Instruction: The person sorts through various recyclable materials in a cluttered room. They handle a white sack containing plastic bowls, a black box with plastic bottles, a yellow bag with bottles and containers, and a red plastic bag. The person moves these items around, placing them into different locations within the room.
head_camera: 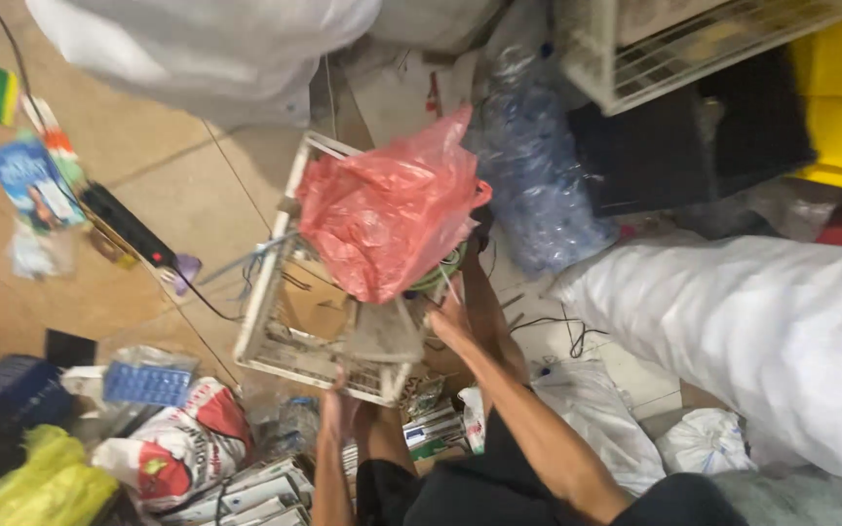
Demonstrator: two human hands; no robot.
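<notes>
A dirty white plastic crate (pixel 267 282) is lifted off the floor, with a red plastic bag (pixel 387 209) bulging over its far side and scraps of cardboard and wire inside. My left hand (pixel 340 409) grips the crate's near rim from below. My right hand (pixel 450 317) holds the crate's right side, close under the red bag. Both forearms reach up from the bottom of the view.
A black power strip (pixel 127 224) with its cable lies on the tan floor at left, near a blue booklet (pixel 31 185). Big white sacks (pixel 762 331) fill the right; a clear bag of bottles (pixel 538 166) stands behind the crate. Printed sacks (pixel 182 448) lie below left.
</notes>
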